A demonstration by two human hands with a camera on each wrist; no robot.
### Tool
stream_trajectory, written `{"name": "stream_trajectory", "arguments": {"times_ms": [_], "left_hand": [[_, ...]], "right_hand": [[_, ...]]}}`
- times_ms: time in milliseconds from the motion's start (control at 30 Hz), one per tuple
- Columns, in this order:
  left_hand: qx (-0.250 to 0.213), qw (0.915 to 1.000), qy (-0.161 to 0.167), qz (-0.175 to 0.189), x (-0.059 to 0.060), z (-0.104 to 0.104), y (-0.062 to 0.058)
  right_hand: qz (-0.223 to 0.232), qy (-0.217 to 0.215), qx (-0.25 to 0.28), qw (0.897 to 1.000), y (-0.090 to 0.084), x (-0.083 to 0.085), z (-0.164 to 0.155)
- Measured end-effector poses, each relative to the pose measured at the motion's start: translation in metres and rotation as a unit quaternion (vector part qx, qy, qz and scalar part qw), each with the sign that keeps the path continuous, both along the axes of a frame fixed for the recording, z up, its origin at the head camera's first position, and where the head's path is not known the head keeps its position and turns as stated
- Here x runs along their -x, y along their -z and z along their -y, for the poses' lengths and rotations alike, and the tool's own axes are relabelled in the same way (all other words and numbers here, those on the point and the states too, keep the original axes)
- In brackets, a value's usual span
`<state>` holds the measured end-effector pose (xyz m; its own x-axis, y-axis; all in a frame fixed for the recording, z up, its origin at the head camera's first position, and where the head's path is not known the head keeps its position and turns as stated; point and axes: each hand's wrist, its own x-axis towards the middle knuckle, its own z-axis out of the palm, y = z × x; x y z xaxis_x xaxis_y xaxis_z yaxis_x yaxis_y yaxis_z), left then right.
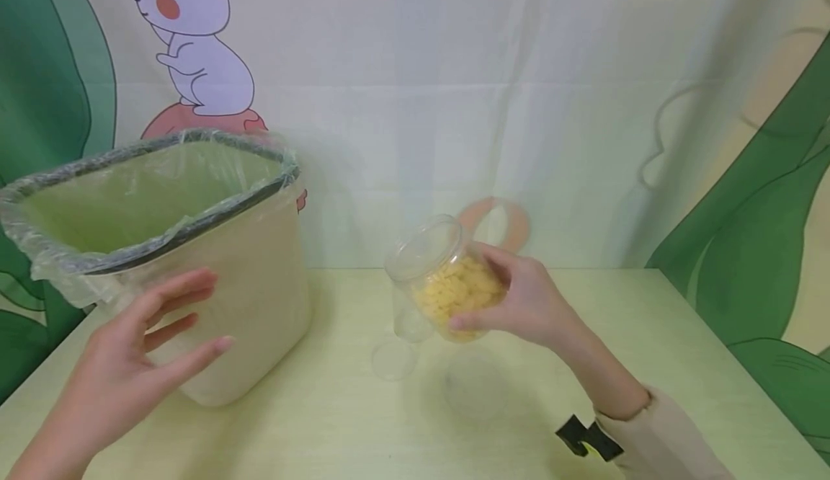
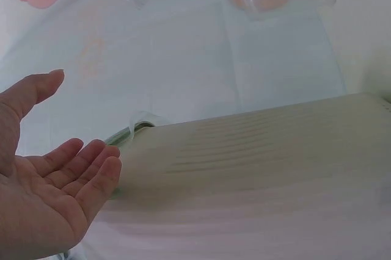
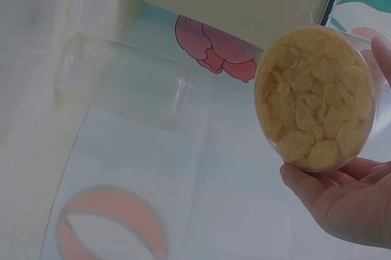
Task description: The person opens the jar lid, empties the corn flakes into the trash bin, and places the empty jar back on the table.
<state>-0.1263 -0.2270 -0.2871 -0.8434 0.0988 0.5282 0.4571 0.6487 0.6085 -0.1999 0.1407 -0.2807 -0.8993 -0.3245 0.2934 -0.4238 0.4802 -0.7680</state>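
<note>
My right hand [image 1: 519, 296] grips a clear plastic jar [image 1: 421, 249] lifted over the table, its lidless mouth tilted up and to the left. Yellow flakes [image 1: 462, 289] fill its lower part; in the right wrist view the flakes [image 3: 317, 101] show through the jar's base. Behind it, partly hidden, a second see-through jar [image 3: 131, 83] stands on the table. My left hand [image 1: 132, 365] is raised with fingers spread and nothing in them, in front of a cream bin [image 1: 259, 300]. The left wrist view shows that hand [image 2: 61, 180] palm up, overlapping the bin's side [image 2: 244, 168].
A clear plastic liner [image 1: 65, 278] hangs over the bin's rim at the left. Two transparent round lids lie on the pale table [image 1: 363, 437], the smaller lid [image 1: 393, 360] left of the larger lid [image 1: 476, 379]. Behind hangs a printed cloth [image 1: 415, 91] with a rabbit.
</note>
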Motion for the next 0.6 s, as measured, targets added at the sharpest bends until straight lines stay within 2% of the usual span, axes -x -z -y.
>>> {"name": "stream_trajectory", "arguments": {"times_ms": [133, 400, 600], "left_hand": [[-0.01, 0.9998, -0.004, -0.018, -0.003, 0.002, -0.007], [0.001, 0.9984, -0.049, -0.029, -0.008, 0.012, -0.016], [-0.025, 0.9963, -0.036, -0.073, -0.01, 0.017, -0.023]], "right_hand": [[0.002, -0.006, 0.015, 1.0, -0.002, 0.002, 0.002], [0.002, -0.008, 0.017, 1.0, -0.01, 0.0, 0.009], [0.006, -0.017, 0.02, 1.0, -0.016, 0.0, 0.014]]}}
